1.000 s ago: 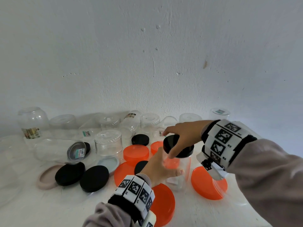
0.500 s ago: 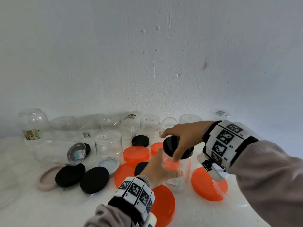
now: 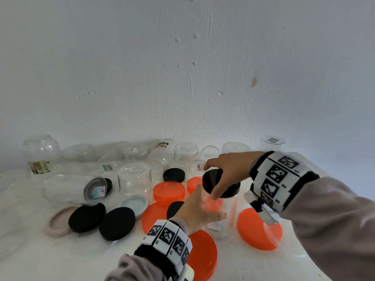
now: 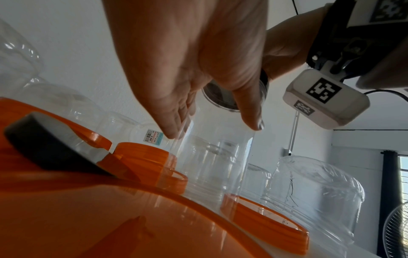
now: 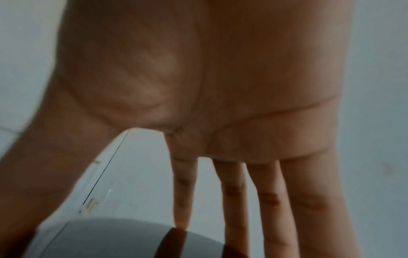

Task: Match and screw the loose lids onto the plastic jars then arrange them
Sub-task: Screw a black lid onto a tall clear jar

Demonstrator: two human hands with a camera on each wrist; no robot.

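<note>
A plain domestic room: a rough whitewashed wall [image 3: 182,67] rises behind a white surface [image 3: 50,258], with a dark curtain [image 4: 389,176] at a bright window and a standing fan [image 4: 397,232] (left-wrist view only).
</note>
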